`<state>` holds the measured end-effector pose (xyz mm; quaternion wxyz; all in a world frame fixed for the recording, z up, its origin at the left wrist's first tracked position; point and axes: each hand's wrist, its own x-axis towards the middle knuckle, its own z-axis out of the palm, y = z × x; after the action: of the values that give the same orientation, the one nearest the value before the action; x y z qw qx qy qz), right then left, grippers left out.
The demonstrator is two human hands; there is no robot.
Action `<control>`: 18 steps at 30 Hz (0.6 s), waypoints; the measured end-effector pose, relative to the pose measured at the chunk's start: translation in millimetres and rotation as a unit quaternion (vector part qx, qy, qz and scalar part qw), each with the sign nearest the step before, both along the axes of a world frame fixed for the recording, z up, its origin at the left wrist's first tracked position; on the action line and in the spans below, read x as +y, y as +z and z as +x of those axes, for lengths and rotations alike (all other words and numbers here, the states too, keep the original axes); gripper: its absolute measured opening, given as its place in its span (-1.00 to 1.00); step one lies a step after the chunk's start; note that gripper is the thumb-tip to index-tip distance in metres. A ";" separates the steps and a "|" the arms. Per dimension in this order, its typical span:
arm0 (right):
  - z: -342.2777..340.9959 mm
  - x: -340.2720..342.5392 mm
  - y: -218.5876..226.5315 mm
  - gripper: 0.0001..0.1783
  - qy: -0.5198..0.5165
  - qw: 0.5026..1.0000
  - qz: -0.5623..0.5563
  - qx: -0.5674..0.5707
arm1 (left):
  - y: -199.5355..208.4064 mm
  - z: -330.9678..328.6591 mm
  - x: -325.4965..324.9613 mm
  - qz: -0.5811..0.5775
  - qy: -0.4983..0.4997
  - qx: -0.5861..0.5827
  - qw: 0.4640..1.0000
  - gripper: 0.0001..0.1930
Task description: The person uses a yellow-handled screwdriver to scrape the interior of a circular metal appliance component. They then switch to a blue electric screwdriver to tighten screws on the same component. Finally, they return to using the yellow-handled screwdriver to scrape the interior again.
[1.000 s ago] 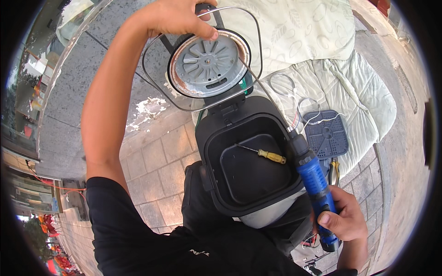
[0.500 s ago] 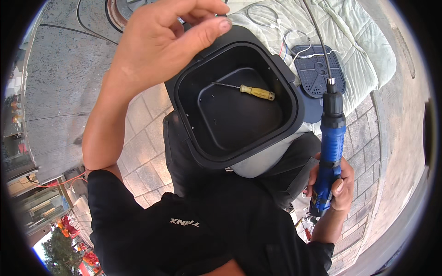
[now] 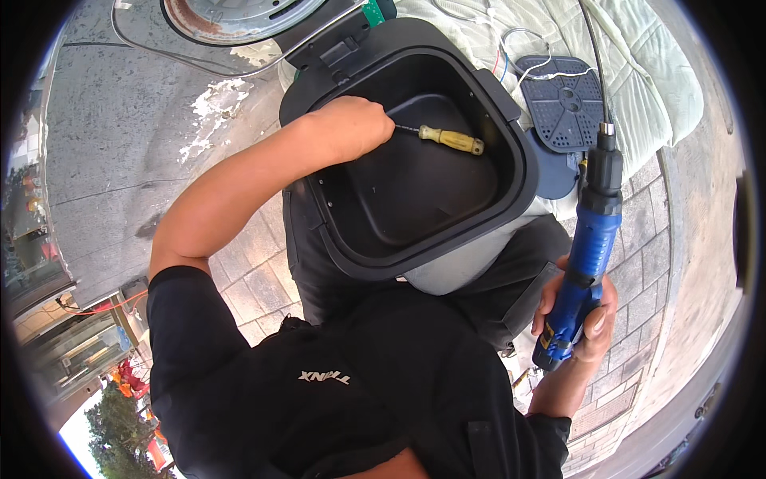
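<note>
A black, deep, rounded-square appliance tub [image 3: 443, 257] rests tilted across my lap, its hinge at the far left. My left hand [image 3: 355, 128] reaches over the left rim into it, with fingers curled and their tips hidden below. Close to those knuckles lies a screwdriver [image 3: 451, 140], yellow handle to the right; the end of its shaft is hidden by the hand. In my right hand [image 3: 592, 319] is a blue and black electric screwdriver [image 3: 593, 239], held upright beside the tub, its long thin bit pointing away from me.
A perforated dark plate [image 3: 562, 100] with white wires lies on a pale quilted cloth [image 3: 650, 96] at the far right. A round metal part [image 3: 239, 16] with rusty marks and a loose cable are at the far left. Grey paving [image 3: 255, 275] surrounds my legs.
My left hand has come down from above the tub into it, near the yellow screwdriver. The electric screwdriver in my right hand has shifted slightly right.
</note>
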<state>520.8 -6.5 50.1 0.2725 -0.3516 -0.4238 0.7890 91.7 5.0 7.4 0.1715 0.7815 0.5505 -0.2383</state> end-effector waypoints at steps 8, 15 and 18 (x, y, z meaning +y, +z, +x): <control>2.2 0.2 2.5 0.12 -0.010 1.000 -0.010 0.014 | -24.7 -8.7 -5.6 0.017 -0.084 -0.017 0.996 -0.90; 1.5 -12.8 -0.9 0.06 0.003 0.999 -0.014 0.044 | -33.1 -9.7 -6.3 0.005 -0.112 0.023 0.993 -0.80; 1.2 -18.1 -2.7 0.02 0.006 0.999 -0.017 0.046 | -34.0 -8.0 -8.1 -0.009 -0.107 0.036 0.994 -0.77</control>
<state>522.0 -24.6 47.4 0.2812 -0.3168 -0.3992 0.8131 83.7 -3.2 -26.6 0.1321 0.8256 0.4671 -0.2878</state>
